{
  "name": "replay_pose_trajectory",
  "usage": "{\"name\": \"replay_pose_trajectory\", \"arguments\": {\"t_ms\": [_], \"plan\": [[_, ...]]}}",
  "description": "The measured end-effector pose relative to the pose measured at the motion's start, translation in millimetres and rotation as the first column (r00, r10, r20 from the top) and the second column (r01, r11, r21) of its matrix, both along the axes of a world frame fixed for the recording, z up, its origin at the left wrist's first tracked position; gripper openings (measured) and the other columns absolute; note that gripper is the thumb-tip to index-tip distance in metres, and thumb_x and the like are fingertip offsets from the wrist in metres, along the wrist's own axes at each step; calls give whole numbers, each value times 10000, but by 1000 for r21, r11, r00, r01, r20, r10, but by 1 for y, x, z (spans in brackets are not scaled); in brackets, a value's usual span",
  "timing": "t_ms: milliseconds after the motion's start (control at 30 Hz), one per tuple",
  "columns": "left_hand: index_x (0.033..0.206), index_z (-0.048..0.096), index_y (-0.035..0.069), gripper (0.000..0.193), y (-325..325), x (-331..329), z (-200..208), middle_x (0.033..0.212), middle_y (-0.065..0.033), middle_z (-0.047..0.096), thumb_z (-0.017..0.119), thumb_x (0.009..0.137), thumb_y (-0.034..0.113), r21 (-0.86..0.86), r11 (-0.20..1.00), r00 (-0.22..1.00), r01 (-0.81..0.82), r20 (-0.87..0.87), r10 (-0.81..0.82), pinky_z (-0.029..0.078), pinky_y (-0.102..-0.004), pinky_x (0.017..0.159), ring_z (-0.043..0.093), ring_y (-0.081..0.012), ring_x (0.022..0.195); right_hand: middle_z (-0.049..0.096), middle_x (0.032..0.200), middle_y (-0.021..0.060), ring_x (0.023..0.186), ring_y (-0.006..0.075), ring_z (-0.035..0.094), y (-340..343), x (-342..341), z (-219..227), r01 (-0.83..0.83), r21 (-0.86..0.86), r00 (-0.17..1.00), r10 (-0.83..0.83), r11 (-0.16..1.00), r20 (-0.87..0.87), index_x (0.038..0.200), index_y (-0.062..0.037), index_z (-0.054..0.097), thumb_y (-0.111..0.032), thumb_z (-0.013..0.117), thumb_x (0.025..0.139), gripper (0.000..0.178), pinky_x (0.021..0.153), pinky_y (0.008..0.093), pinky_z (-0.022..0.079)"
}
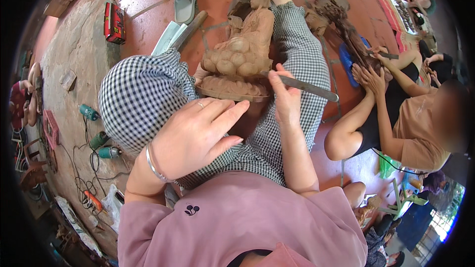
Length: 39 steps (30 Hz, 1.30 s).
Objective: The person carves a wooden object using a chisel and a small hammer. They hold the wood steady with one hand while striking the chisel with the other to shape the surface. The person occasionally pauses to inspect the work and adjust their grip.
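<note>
A carved wooden statue (247,44), a seated figure on a base of rounded petals, stands on the floor between my legs in checked trousers. My left hand (195,133) lies in front of its base, palm down with fingers stretched out and the thumb apart. The fingertips are close to the base's near edge; whether they touch it I cannot tell. My right hand (287,99) is closed around a flat grey metal file (311,89). One end of the file meets the statue's right side at the petals, and its rounded end points out to the right.
Grey slippers (186,2) and a red box (115,23) lie beyond my left knee. Green power tools (109,153) with tangled cords rest on the left. At the right, another person (410,118) sits holding a dark wooden carving (351,34).
</note>
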State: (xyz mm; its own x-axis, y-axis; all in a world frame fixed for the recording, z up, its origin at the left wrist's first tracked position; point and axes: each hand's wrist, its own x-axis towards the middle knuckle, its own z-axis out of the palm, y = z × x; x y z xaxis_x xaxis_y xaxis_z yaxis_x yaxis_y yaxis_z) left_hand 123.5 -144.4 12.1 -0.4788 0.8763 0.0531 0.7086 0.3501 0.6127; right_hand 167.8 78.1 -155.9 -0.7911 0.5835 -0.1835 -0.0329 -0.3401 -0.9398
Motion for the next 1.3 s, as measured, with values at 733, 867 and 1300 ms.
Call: {"name": "replay_pose_trajectory", "arguments": {"t_ms": [733,867,1300], "plan": [[1292,598,-19,511,-23,10,-8,1127,-180,674,734,877,247,-35,998,998,-43,-44,42,519,-426,903,649,-356,1011,594,783,-8,640,60,549,-20,66,18,-255,208,941,192,944,278,987,-33,591,-87,696,940,127,570,224,434],[1282,598,-19,505,-28,11,-12,1116,-165,671,734,872,243,-30,997,994,-73,-79,70,522,-421,903,649,-337,1006,610,767,1,625,62,562,-17,60,12,-314,178,918,250,932,308,960,-23,606,-84,705,926,121,563,223,447],[1343,593,13,499,67,45,-116,1227,-169,633,686,853,48,250,827,855,-504,283,435,515,-407,951,616,-358,1131,711,855,113,712,201,701,-14,18,15,-245,562,969,209,790,128,1054,16,659,-66,663,945,136,691,319,558]]}}
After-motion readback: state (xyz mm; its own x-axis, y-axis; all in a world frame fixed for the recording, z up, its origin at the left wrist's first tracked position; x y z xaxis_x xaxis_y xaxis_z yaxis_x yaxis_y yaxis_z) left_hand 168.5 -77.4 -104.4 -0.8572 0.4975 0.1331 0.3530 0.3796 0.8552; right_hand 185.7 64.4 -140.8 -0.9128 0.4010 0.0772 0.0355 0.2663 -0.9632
